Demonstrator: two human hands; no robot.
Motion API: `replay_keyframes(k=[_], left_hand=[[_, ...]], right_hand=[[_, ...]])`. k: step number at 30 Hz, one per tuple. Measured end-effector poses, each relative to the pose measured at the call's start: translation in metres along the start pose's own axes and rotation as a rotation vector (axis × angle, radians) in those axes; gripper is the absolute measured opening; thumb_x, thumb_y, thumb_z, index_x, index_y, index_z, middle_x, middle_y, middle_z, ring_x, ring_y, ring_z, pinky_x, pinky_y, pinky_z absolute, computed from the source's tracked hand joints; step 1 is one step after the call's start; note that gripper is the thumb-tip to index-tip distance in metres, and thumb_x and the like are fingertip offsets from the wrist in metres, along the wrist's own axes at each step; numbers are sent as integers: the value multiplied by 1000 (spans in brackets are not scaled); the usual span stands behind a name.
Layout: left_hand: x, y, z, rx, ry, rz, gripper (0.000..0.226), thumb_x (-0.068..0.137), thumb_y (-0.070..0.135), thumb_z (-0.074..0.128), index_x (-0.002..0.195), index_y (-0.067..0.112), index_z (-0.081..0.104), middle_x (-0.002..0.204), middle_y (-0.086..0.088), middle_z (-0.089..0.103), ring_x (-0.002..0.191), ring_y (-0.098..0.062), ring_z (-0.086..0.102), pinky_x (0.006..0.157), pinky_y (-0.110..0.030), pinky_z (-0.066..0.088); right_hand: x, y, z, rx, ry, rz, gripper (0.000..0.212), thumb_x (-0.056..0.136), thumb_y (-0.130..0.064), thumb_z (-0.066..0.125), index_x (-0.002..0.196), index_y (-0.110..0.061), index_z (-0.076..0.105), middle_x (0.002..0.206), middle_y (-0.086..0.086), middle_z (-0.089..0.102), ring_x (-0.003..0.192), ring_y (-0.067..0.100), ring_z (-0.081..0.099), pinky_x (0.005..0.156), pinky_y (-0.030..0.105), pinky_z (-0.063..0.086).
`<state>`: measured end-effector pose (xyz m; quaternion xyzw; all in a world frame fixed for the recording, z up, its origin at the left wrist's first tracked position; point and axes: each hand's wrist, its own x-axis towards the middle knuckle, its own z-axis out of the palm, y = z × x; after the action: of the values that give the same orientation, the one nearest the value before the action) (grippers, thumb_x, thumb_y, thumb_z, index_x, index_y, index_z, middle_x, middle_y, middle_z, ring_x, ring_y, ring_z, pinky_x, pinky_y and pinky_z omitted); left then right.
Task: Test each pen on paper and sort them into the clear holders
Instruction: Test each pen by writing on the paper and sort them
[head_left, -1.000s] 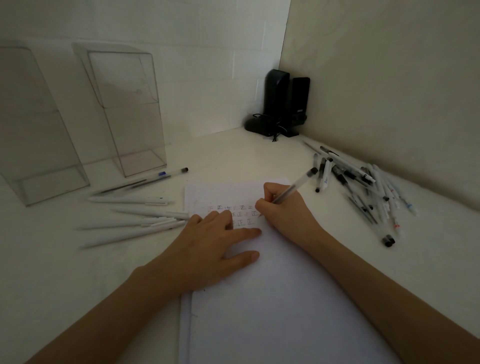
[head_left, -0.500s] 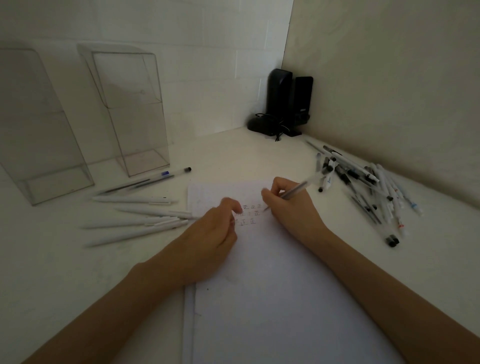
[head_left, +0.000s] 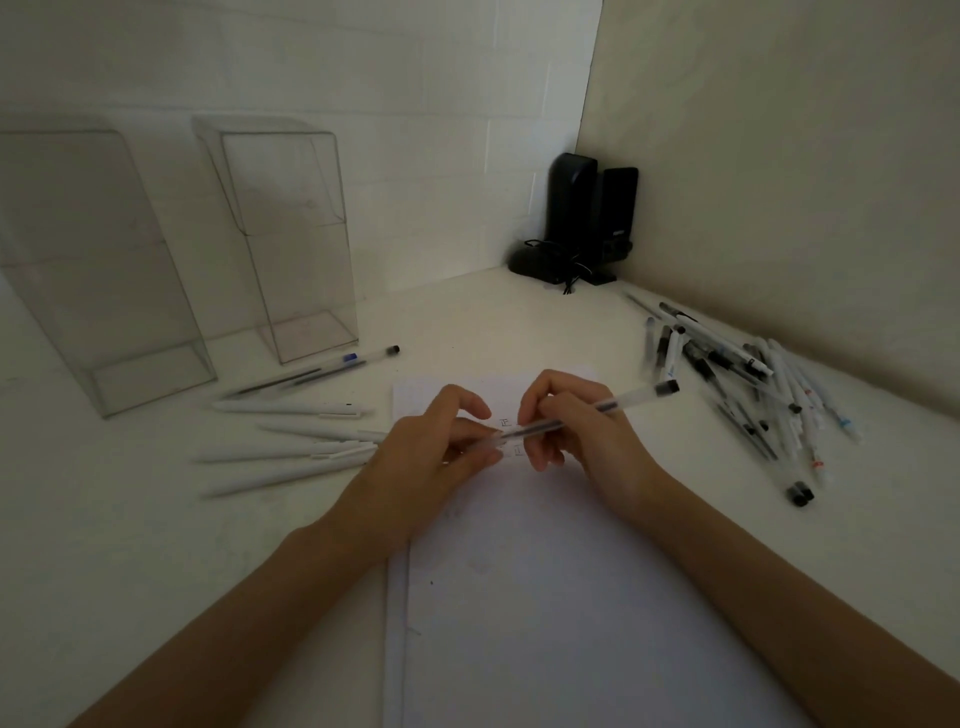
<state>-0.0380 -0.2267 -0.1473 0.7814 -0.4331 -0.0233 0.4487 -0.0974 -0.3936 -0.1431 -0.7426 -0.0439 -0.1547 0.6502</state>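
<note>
Pen gripped by right hand, left hand pinching tip, above paper

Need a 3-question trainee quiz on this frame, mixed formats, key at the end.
1. True or false: the clear holders already contain pens.
2. Multiple choice: what do the left hand and right hand hold between them? A) clear pen B) white pen C) a speaker
3. Fill in: the pen pile lies to the ___ of the paper.
Key: 1 false; 2 A; 3 right.
</note>
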Motion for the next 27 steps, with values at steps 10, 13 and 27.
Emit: replay_keyframes(k=[10,13,27], left_hand=[[1,-7,0,237,-14,301,37,88,34,42,85,7,68,68,2,62,66,-6,52,61,-5,36],[-3,-3,4,267,-35,303,37,89,32,42,87,6,68,67,0,62,61,-5,49,60,-6,36],[9,88,52,117,-254,253,57,81,64,39,126,31,47,102,16,57,88,1,55,75,-13,43]], right_hand=[[-5,-1,9,-4,-5,13,22,81,-12,30,69,-6,47,42,3,36,39,15,23,41,22,20],[-6,-5,12,-7,10,-30,24,81,-10,28,67,-6,46,40,0,35,36,11,23,40,18,20],[-91,-63,-78,144,503,74,34,79,-40,57,65,-10,50,41,3,43,35,12,33,39,21,24]])
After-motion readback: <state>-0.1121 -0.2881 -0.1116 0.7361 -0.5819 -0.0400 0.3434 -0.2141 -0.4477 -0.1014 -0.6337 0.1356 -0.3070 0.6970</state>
